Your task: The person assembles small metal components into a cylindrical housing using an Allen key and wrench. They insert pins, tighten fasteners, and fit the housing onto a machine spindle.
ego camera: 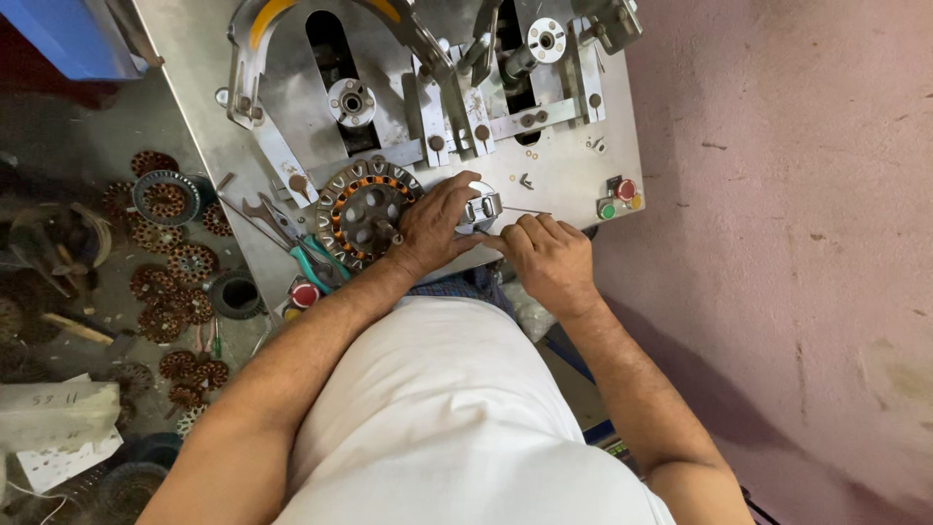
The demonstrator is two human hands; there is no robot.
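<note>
Left hand (435,222) grips the stator (364,212)'s right edge; right hand (549,255) pinches thin wire (525,210) right of it, near the plate's (573,165) front edge.

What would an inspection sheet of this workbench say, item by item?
Surface: grey metal machine plate with slots, brackets and rollers.
Job's things: round slotted stator core with copper-coloured windings on the plate; small silver metal fitting beside it.
Clutter: spanner, green-handled pliers, red cap at the plate's edge.
Hands: left hand rests on the core's edge and the fitting; right hand pinches a thin wire at the fitting.
Cables: nothing seen, apart from that wire.
Surroundings: many wound cores on the dark floor, pink wall, red and green buttons.
</note>
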